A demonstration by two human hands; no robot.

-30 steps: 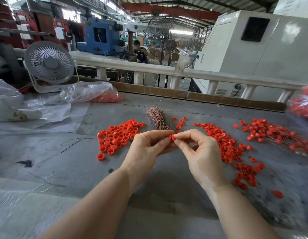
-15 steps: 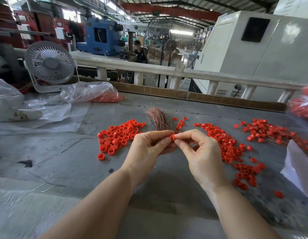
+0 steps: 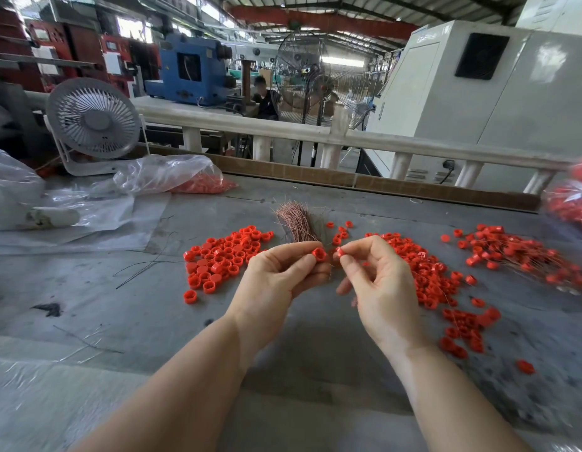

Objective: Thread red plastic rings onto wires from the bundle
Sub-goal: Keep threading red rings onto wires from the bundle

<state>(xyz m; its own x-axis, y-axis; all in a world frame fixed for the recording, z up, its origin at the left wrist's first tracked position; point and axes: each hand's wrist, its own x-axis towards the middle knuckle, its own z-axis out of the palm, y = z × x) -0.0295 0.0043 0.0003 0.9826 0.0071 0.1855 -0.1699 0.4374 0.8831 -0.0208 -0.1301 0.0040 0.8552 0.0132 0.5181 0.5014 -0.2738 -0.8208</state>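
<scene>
My left hand (image 3: pixel 279 275) pinches a red plastic ring (image 3: pixel 319 255) between thumb and forefinger, and its lower fingers curl round the copper wire bundle (image 3: pixel 297 220), which fans upward behind it. My right hand (image 3: pixel 377 282) pinches a second red ring (image 3: pixel 340 252) at its fingertips, a small gap away from the first. A thin wire between the two rings is too fine to make out. Loose red rings lie in a pile on the left (image 3: pixel 227 259) and a longer pile on the right (image 3: pixel 439 282).
Rings threaded on wires lie at the far right (image 3: pixel 518 256). A clear bag of red rings (image 3: pixel 185 177) and a small white fan (image 3: pixel 93 122) stand at the back left. Stray dark wires (image 3: pixel 146 265) lie on the grey table (image 3: pixel 120 314). Another bag of rings (image 3: pixel 573 197) sits at the right edge.
My hands have drawn apart: one red ring now shows in each hand, where before both pinched together at one spot. The white sheet at the right edge is gone.
</scene>
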